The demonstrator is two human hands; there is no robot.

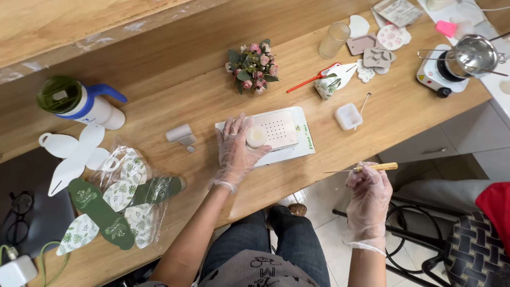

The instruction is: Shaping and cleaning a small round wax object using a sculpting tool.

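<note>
My left hand (236, 149), in a clear plastic glove, rests on the wooden table (175, 101) against a small round cream piece (255, 137). That piece sits at the left end of a pale pink rectangular mould with a grid of holes (279, 128), which lies on a white card (305, 144). My right hand (367, 194), also gloved, hangs off the table's front edge and grips a thin pointed tool with a yellow wooden handle (374, 167), its metal tip pointing left.
A small pink flower bouquet (253, 66), a blue-and-white bottle with a green lid (79, 103), leaf-printed paper tags in a plastic bag (125, 204), a grey clip (180, 135), a white square mould (348, 116), a glass (333, 40), red-handled tool (311, 79), and a hotplate with a metal pot (457, 64).
</note>
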